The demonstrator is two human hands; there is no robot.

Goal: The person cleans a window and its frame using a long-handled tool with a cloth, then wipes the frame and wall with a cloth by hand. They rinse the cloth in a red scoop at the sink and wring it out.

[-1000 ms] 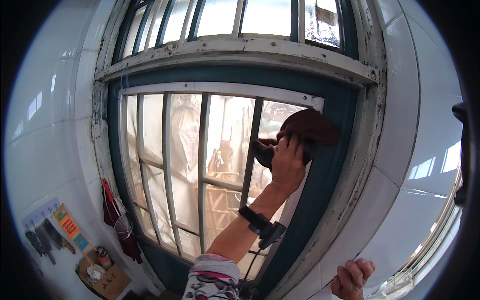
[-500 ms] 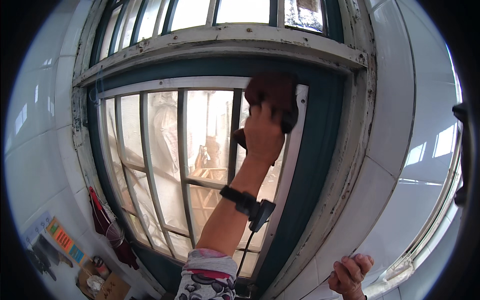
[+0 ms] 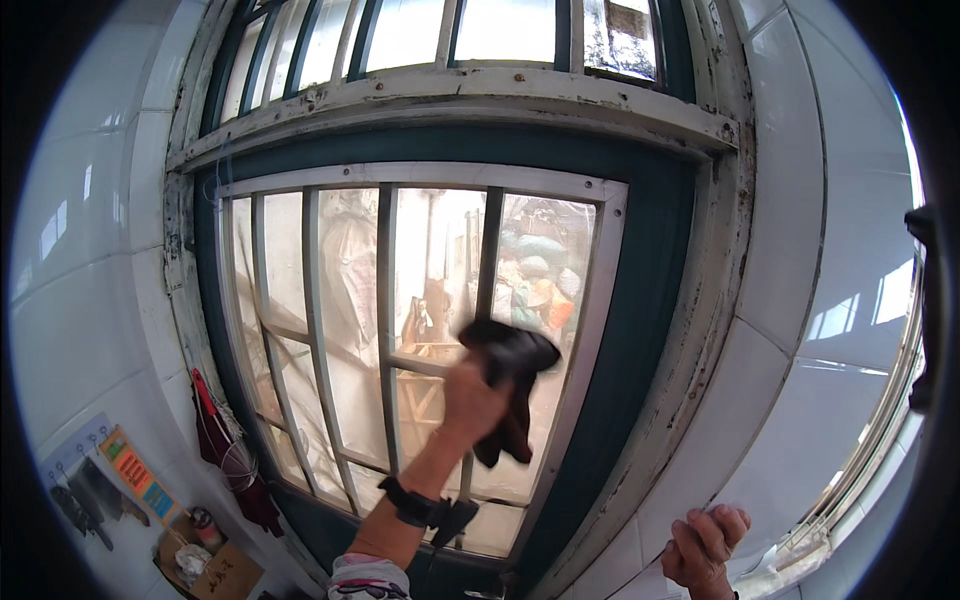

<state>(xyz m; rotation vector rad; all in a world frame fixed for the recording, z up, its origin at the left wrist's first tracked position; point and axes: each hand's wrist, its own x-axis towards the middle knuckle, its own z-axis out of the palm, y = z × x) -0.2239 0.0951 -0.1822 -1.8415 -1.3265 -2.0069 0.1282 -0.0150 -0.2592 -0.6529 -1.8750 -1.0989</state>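
Observation:
A dark brown cloth is bunched in my left hand, which is closed around it. Motion blurs both against the lower middle of a glazed door panel with metal bars. Whether the cloth touches the bars or the glass is hard to tell. A black strap with a small device circles my left wrist. At the lower right, my right hand is raised beside the white tiled wall, its fingers curled in. What those fingers hold, if anything, is hidden.
A dark green door frame surrounds the panel, below a worn white crossbar. A folded maroon umbrella hangs at the left. Below it are a cardboard box and dark gloves on hooks.
My left hand has swept the cloth down and slightly left, from the panel's upper right corner to its lower middle. The right hand stays put. The view has shifted slightly.

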